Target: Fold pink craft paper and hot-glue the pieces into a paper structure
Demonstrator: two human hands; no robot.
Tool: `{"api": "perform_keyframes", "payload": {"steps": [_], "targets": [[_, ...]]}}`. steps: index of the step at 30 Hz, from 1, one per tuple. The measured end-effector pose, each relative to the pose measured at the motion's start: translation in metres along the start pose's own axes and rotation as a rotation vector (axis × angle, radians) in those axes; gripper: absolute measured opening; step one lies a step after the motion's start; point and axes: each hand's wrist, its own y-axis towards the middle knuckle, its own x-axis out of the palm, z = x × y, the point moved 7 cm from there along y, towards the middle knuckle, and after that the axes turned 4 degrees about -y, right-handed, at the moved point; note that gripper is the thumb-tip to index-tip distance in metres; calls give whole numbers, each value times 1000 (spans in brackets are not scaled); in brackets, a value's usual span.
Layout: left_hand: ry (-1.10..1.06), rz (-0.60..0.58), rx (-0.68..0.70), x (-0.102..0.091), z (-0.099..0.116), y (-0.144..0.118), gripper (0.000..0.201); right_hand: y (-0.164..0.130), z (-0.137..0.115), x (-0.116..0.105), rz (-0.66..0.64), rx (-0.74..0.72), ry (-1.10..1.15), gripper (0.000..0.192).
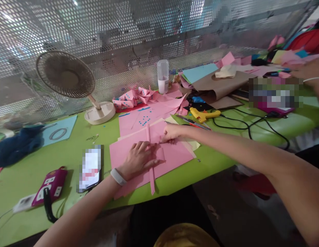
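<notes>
Pink paper sheets (180, 152) lie stacked in front of me on the green table. My left hand (140, 158) rests palm down on them, its fingers stretched out, pressing near a narrow folded pink strip (152, 181). This strip runs front to back, and its near end sticks out past the sheets. My right hand (173, 132) is closed, knuckles up, over the far part of the same paper. Whatever its curled fingers hold is hidden. Just beyond that hand are a metal-bladed tool (194, 122) and a yellow glue gun (204, 115).
Left stand a fan (100, 113), a phone (90, 168) and a magenta power bank (50, 187). Behind are folded pink paper pieces (133, 97) and a clear bottle (163, 77). Brown paper (223, 85) and black cables (248, 123) lie right. Another person's arm (312, 77) reaches in.
</notes>
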Motion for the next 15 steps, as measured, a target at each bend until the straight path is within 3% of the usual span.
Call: {"api": "perform_keyframes", "payload": {"steps": [6, 9, 11, 13, 15], "targets": [[-253, -63, -74, -10, -16, 9, 50, 2, 0, 2, -7, 28, 0, 33], [-379, 34, -322, -24, -41, 23, 42, -1, 0, 2, 9, 42, 9, 29], [-424, -125, -506, -14, -52, 31, 42, -2, 0, 2, 11, 43, -3, 30], [-550, -310, -537, 0, -50, 39, 44, -2, -1, 2, 10, 37, -18, 30], [-566, -409, -546, 9, -48, 45, 46, -1, -1, 2, 15, 26, -42, 29]]}}
